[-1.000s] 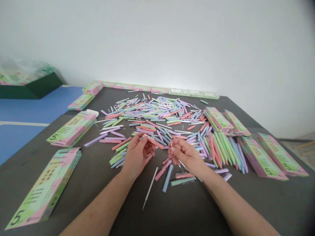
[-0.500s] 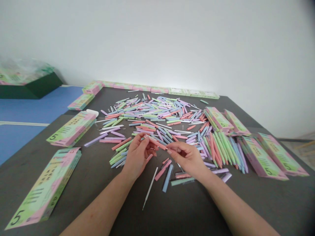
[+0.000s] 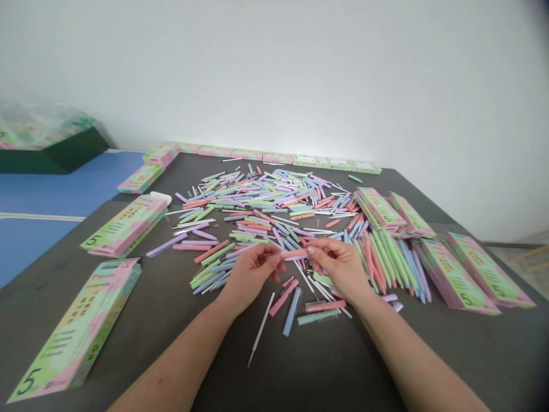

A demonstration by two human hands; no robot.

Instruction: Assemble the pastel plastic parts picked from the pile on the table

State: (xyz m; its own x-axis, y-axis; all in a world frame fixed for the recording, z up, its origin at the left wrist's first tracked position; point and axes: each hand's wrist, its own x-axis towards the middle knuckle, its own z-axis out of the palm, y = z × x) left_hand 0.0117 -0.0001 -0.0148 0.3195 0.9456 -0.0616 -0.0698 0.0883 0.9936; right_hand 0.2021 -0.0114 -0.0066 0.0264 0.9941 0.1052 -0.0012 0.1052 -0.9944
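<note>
A dark table (image 3: 326, 366) bears a heap of pastel pens (image 3: 266, 200) toward 12 o'clock; nearer, at 6 o'clock, the left hand (image 3: 251, 273) and right hand (image 3: 338, 266) hold narrow grips, pinching a pink pen (image 3: 294, 254) at its ends, seemingly to keep it raised.

free: dark table (image 3: 326, 372) foreground | blocked: pastel pen heap (image 3: 257, 200) ahead

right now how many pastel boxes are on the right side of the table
4: two pastel boxes above the fanned pens, two more right of those pens; others may be stacked beneath.
</note>
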